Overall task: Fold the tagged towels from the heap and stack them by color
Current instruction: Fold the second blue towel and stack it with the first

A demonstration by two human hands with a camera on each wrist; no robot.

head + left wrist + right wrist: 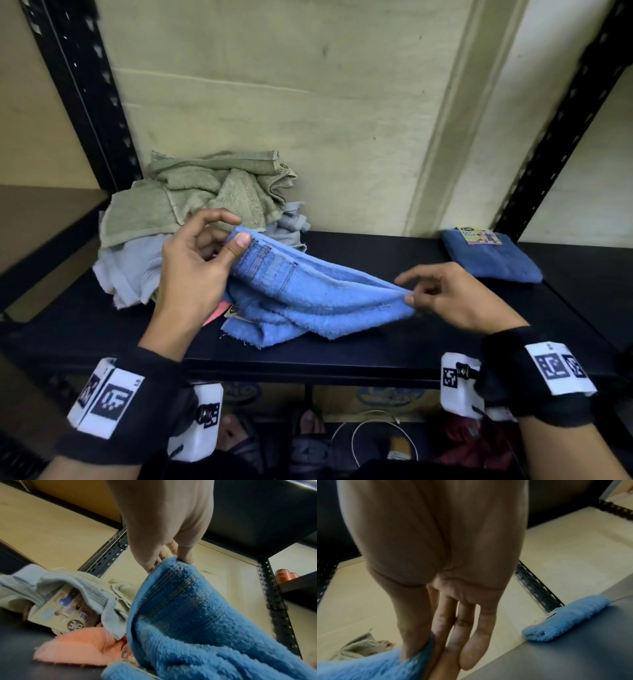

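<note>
A light blue towel (308,294) stretches above the black shelf (342,356) between my two hands. My left hand (202,253) pinches its left corner with thumb and fingers, as the left wrist view shows on the blue towel (188,615). My right hand (445,294) pinches the right corner, the thumb pressed into the blue towel (412,661). The heap (191,212) of green and pale grey towels lies at the back left, with an orange towel (77,646) beneath it. A folded blue towel (489,260) with a paper tag sits at the back right.
Black perforated uprights (85,96) stand at both back corners of the shelf, with a pale wall behind. A printed card tag (68,612) lies under the grey towel. Boxes and cables sit on the level below the shelf.
</note>
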